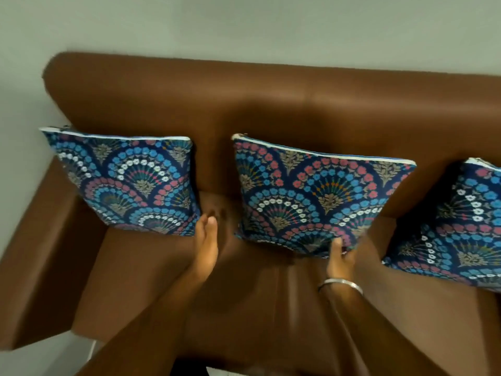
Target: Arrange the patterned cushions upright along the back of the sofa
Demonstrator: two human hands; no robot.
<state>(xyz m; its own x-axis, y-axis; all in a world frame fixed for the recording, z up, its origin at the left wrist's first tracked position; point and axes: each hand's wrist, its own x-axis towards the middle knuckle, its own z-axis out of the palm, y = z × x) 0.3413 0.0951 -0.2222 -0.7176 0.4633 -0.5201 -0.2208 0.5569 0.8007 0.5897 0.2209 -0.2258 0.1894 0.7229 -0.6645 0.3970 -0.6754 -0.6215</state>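
Three blue patterned cushions lean upright against the back of a brown leather sofa (271, 104). The left cushion (127, 180) stands by the armrest, the middle cushion (314, 196) in the centre, and the right cushion (455, 226) is cut off by the frame edge. My left hand (206, 242) hovers flat in the gap between the left and middle cushions, fingers together, holding nothing. My right hand (340, 257), with a silver bangle on the wrist, pinches the middle cushion's lower right corner.
The sofa's left armrest (40, 253) runs down the left side. A pale wall (244, 25) rises behind the sofa. The brown seat (257, 308) stretches in front of the cushions.
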